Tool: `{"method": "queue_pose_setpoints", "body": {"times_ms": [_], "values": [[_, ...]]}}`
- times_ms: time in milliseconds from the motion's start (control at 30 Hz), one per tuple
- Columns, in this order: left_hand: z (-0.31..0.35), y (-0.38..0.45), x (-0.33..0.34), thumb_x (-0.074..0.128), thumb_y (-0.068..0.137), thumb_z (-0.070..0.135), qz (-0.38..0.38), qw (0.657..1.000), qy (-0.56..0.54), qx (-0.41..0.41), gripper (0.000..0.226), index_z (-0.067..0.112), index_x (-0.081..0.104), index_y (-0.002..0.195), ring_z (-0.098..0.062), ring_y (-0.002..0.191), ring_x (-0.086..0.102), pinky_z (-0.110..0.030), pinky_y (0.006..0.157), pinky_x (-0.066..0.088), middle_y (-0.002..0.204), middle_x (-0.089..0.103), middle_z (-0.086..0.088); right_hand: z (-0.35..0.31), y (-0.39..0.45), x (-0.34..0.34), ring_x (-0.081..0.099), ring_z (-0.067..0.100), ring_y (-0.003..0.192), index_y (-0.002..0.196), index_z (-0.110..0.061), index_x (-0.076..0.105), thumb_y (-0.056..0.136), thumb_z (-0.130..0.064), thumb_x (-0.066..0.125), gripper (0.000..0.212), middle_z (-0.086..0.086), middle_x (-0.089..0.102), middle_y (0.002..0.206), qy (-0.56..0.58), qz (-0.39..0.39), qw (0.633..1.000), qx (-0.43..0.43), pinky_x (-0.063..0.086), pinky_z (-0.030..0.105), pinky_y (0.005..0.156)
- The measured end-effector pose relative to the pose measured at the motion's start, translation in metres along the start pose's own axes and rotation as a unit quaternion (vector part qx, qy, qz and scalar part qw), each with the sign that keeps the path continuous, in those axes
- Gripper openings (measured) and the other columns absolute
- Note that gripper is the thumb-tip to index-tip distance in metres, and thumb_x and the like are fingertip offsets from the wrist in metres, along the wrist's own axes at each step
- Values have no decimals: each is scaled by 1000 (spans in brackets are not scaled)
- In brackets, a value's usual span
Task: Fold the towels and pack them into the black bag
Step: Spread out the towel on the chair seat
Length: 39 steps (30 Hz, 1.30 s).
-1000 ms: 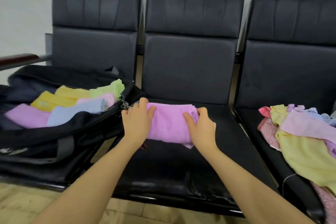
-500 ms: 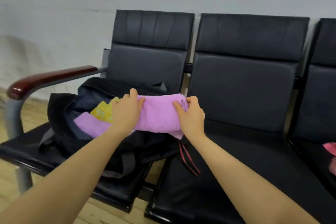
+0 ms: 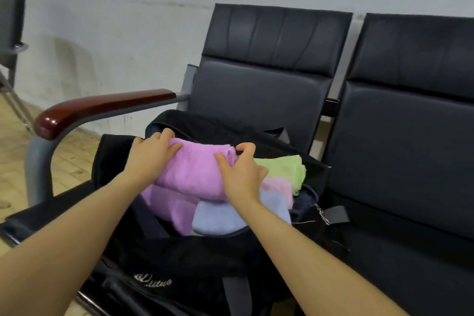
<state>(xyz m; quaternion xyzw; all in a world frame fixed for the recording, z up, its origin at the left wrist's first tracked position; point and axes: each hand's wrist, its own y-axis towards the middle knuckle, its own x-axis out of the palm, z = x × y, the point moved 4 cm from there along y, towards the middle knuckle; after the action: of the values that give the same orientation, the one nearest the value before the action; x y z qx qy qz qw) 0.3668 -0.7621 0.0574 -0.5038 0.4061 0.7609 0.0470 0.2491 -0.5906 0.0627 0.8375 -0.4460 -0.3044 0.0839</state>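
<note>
Towel, purple (image 3: pixel 195 172), folded, held over the open black bag (image 3: pixel 179 261) on the end seat (image 3: pixel 256 95), resting on the towels already packed. Left hand (image 3: pixel 151 155) grips its left end, right hand (image 3: pixel 239 174) its right end, fingers curled over the edges. Step in hand: packing. Next move likely needs it pressed flat, then both hands let go. Count in bag: one purple below (image 3: pixel 170 206), one blue (image 3: pixel 218 217), one pink (image 3: pixel 279 187), one green (image 3: pixel 282 168); five with the held one. Seats in view: two.

Fluffy terry-cloth purple towel (image 3: pixel 197 172), matt fabric black bag (image 3: pixel 179 259), glossy wooden armrest (image 3: pixel 102 106)
</note>
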Motion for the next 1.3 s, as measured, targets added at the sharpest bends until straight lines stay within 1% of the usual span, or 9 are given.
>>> {"method": "queue_pose_setpoints", "body": {"times_ms": [167,300,467,567,667,733,967,1067,1300], "values": [[-31,-4,18,64,89,33,-6,996,63,66,31,3,61,99,-36,74,64,-42,72,38,84,66,-18,9,-16,43,44,24,93,100,-22,34,92,-43,56,31,7,64,100,-51,-69,996,21,20,35,87],[-32,-15,26,91,58,26,-34,977,143,155,37,5,66,76,-30,48,59,-35,54,43,61,60,-15,14,-32,63,50,27,108,110,-18,42,93,-43,53,32,7,64,109,-156,-129,979,-1,17,37,88],[-7,-38,16,42,84,35,48,973,135,183,43,10,70,105,-32,85,57,-41,72,36,100,63,-13,23,-36,59,36,26,123,127,-21,43,91,-55,50,49,4,41,135,-324,-129,936,-51,24,41,100],[7,-56,19,29,88,38,-57,968,127,209,53,14,72,105,-34,103,63,-41,89,39,112,67,-13,20,-31,62,18,24,141,141,-27,38,97,-48,41,48,2,26,152,-350,-176,908,-148,9,45,112],[-16,-70,38,6,97,48,-210,968,113,76,61,26,24,151,-29,147,12,-44,118,8,159,16,-5,26,-31,70,8,21,147,145,-28,35,103,-41,28,45,1,23,157,-411,-261,855,-181,-3,48,115],[-28,-71,44,11,100,51,-278,956,93,14,57,31,3,153,-26,148,-8,-41,118,-6,161,-4,2,36,-31,75,7,21,147,147,-30,32,103,-39,23,45,1,21,158,-425,-298,841,-155,-8,51,114],[-35,-67,55,11,99,54,-278,955,103,29,59,33,-2,152,-24,147,-11,-41,118,-8,161,-7,3,53,-27,81,0,18,148,152,-39,6,101,-43,22,54,-2,2,162,-418,-288,858,-82,-9,52,114],[-32,-71,50,12,99,54,-277,954,107,33,59,31,-2,153,-23,147,-12,-42,118,-10,161,-7,2,53,-30,80,-1,19,148,151,-40,10,102,-44,20,51,-1,2,162,-432,-298,847,-89,-11,51,113],[6,-68,2,27,102,40,-191,975,98,62,52,26,19,152,-23,146,13,-44,118,3,161,10,1,38,-28,37,24,21,141,150,-29,21,101,-45,28,52,2,29,154,-436,-249,857,-115,12,48,112]]}}
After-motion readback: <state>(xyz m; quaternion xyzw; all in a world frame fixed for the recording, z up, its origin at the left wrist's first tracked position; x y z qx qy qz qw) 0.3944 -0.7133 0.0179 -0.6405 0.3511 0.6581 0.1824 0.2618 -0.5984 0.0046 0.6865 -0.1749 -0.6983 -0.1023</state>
